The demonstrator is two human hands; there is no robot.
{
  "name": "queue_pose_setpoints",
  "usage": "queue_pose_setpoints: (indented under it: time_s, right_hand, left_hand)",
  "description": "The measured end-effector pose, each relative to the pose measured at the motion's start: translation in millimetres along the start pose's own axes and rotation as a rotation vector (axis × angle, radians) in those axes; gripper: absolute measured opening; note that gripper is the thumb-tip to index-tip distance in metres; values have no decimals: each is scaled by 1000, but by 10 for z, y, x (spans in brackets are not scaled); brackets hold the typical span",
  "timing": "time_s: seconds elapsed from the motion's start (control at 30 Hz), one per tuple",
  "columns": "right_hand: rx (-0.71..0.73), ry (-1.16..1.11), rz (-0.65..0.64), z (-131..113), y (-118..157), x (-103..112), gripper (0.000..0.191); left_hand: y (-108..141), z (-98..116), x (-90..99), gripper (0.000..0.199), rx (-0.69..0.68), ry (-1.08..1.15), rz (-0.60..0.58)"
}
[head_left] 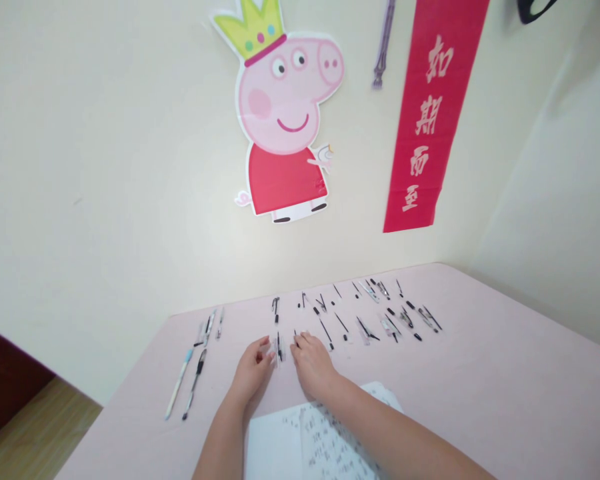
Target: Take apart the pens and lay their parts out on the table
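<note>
My left hand [253,368] rests on the pink tabletop with its fingers curved and apart, just left of a small group of pen parts [280,348]: clear pieces and a dark thin one. To the right of that group, my right hand [312,360] has its fingers pinched together. A thin dark pen part [295,335] pokes out at these fingertips; most of it is hidden. Beyond my hands lies a black-and-clear pen [276,308]. Next to my right hand is a black refill [325,330] with a dark cap near its end.
Several disassembled pens [380,327] lie in two rows at the right. On the left are a blue-and-cream pen [179,385], a black-gripped pen [195,383] and clear pen pieces [207,328]. An open notebook [275,447] with handwriting lies under my forearms. A wall [180,233] borders the table's back.
</note>
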State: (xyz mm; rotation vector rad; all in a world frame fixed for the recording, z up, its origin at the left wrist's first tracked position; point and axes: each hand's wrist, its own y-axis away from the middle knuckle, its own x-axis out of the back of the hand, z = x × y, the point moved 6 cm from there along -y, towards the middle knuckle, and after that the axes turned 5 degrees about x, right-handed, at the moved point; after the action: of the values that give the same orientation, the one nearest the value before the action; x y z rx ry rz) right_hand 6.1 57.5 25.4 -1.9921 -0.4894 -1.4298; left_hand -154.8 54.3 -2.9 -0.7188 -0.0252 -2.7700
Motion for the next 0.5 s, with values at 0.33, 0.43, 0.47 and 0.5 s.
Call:
queue_pose_setpoints:
  time_s: [0.33,0.43,0.47,0.5]
  right_hand:
    - [24,5,-115,41,7,-203,46]
    - [-30,-3,-103,86,-8,-208,44]
    - [-43,-13,-100,98,-12,-212,44]
    - [-55,-27,-96,110,-16,-215,44]
  left_hand:
    - [-18,-34,-9,51,0,-31,22]
    - [-10,-20,-10,52,-8,-48,20]
    - [-8,-16,-10,52,-10,-53,20]
    - [-7,-15,-9,52,-13,-57,20]
